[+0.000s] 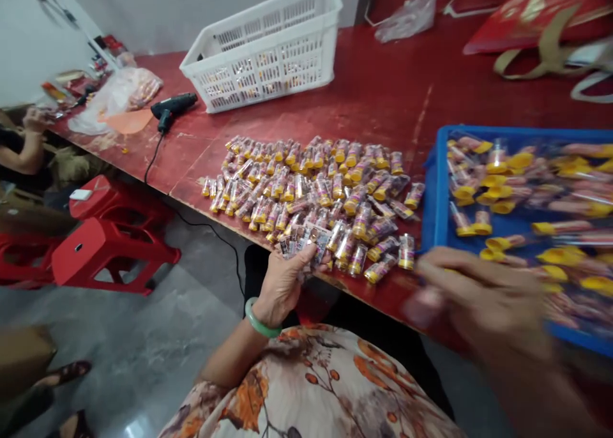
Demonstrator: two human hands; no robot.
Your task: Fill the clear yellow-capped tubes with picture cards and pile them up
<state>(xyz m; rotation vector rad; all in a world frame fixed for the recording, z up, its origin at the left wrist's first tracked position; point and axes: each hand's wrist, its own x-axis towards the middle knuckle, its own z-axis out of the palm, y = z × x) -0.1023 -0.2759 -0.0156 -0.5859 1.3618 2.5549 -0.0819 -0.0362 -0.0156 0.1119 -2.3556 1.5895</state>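
Observation:
My left hand (282, 279), with a green bangle at the wrist, is closed around a fanned bunch of small printed clear slips (306, 241), its thumb pressed on top. Just beyond it many small clear tubes with yellow ends (325, 192) lie in a spread on the red table (383, 93). At the right, my right hand (479, 291) is beside the near left corner of a blue tray (433, 214), smeared by motion. Whether its fingers hold anything does not show. Pink pieces with yellow flared ends (500, 192) fill the tray, some in clear wrapping.
A white slotted basket (268, 74) stands at the back, with a black heat gun (173, 108) and its cord to its left. Clear bags (115, 99) lie farther left. Red stools (112, 253) and another person's arm (22, 147) are at the left. A red bag (541, 16) lies at back right.

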